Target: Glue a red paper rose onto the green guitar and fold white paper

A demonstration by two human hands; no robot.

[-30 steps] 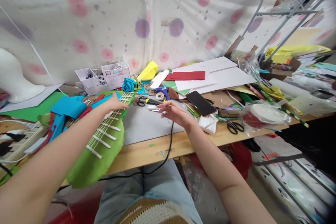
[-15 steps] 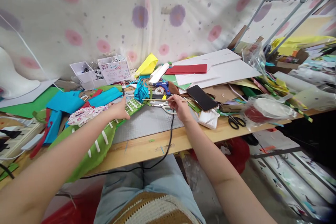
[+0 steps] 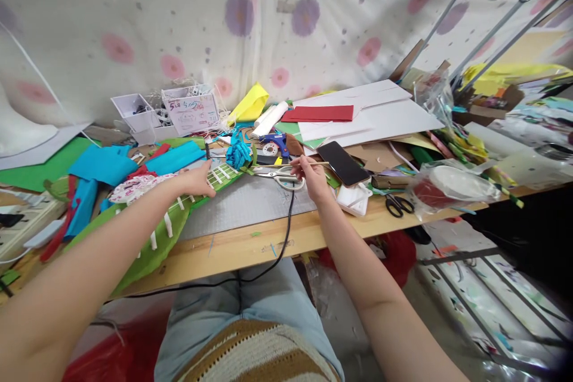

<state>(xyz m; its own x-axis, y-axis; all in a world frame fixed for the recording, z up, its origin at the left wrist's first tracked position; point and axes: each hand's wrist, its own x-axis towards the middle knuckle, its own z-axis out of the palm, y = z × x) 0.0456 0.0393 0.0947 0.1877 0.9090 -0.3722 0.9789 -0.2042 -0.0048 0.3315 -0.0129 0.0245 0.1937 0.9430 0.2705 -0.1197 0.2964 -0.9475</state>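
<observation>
My left hand (image 3: 196, 181) lies closed over the neck of a green felt guitar shape (image 3: 165, 230) with white strips across it, which lies tilted across the table's left front. My right hand (image 3: 308, 175) pinches a thin wooden stick (image 3: 308, 163) that runs level above the grey cutting mat (image 3: 250, 206). Silver scissors (image 3: 280, 175) lie just left of that hand. A bunch of blue felt (image 3: 239, 154) sits at the guitar's far tip. A blue glue gun (image 3: 275, 143) rests behind the scissors.
A black phone (image 3: 342, 163) lies right of my hand, black scissors (image 3: 396, 205) near the table edge. White boxes (image 3: 172, 112) stand at the back left. Paper sheets, red card (image 3: 319, 113) and a plastic bag (image 3: 452, 186) crowd the right. A black cable (image 3: 286, 239) hangs off the front edge.
The guitar shape has swung flatter and leftward under my left hand. My right hand went from open to pinching the stick, then moved slightly right. The camera tilted down.
</observation>
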